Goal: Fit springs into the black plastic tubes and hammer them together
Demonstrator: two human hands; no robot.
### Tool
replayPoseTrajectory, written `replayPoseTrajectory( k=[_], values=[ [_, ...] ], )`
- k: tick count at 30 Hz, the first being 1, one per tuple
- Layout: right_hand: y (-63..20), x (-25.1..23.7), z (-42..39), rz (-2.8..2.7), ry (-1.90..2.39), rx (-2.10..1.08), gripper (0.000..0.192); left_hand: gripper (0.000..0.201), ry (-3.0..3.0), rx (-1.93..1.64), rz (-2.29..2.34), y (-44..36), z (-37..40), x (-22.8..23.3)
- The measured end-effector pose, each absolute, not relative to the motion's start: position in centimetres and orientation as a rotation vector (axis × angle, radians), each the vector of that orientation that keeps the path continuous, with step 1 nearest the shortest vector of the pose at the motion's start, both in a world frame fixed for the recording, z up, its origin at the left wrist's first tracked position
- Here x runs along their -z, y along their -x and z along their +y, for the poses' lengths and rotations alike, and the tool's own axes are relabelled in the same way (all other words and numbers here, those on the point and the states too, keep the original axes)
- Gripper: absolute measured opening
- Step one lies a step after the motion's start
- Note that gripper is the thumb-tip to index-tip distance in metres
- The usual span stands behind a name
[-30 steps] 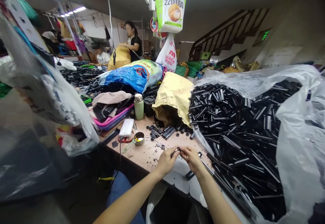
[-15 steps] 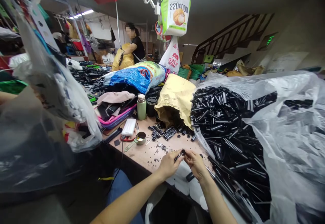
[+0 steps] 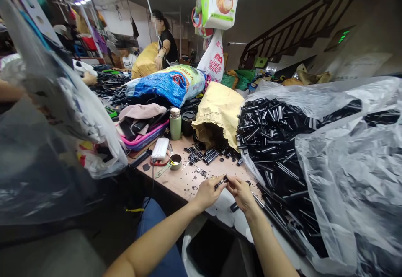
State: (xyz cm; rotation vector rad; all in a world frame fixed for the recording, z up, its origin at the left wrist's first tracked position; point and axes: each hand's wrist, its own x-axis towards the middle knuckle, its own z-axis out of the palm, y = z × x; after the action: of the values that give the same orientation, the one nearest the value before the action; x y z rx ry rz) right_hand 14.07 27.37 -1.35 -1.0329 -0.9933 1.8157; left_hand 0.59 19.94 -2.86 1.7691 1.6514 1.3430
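Over the front edge of the table [image 3: 176, 181], my hands meet with fingertips close together. In my left hand [image 3: 205, 193], closed, is a short dark row of small black discs [image 3: 220, 183] with shiny spots, like the stacks on the table. My right hand [image 3: 240, 192] pinches at its far end, where a small black round piece [image 3: 225, 179] shows between the two hands. A black tube [image 3: 234, 207] sticks out below my right hand; whether that hand holds it, I cannot tell. Ribbed stacks of black discs [image 3: 211, 155] lie beyond, before an open paper sack [image 3: 220, 105].
A large heap of black tubes [image 3: 266, 130] in clear plastic fills the right side. Left on the table are a small metal cup [image 3: 175, 162], a white power bank [image 3: 160, 148], a green flask [image 3: 175, 124] and a pink-rimmed basket [image 3: 146, 139]. Another person [image 3: 169, 38] stands behind.
The view has tilted slightly down, so the bags and heap sit higher. My hands stay together at the small black piece, with barely any shift of the fingers. The person behind has moved an arm.
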Motion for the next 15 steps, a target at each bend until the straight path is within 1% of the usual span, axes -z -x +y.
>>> replayPoseTrajectory(
  k=[3, 9, 15],
  values=[
    [-14.15, 1.71, 27.07, -1.134, 1.039, -1.749, 0.034, 0.037, -1.779, -1.301, 1.686, -0.48, 19.77, 3.14],
    [-14.46, 1.73, 26.76, -1.526, 0.970, -1.372, 0.025, 0.038, -1.793, -1.267, 1.695, -0.09, 19.79, 3.45],
    [-14.47, 1.59, 26.46, -1.673, 0.958, -1.262, 0.024, 0.039, -1.911, -1.205, 1.732, 0.23, 19.91, 3.78]
  ],
)
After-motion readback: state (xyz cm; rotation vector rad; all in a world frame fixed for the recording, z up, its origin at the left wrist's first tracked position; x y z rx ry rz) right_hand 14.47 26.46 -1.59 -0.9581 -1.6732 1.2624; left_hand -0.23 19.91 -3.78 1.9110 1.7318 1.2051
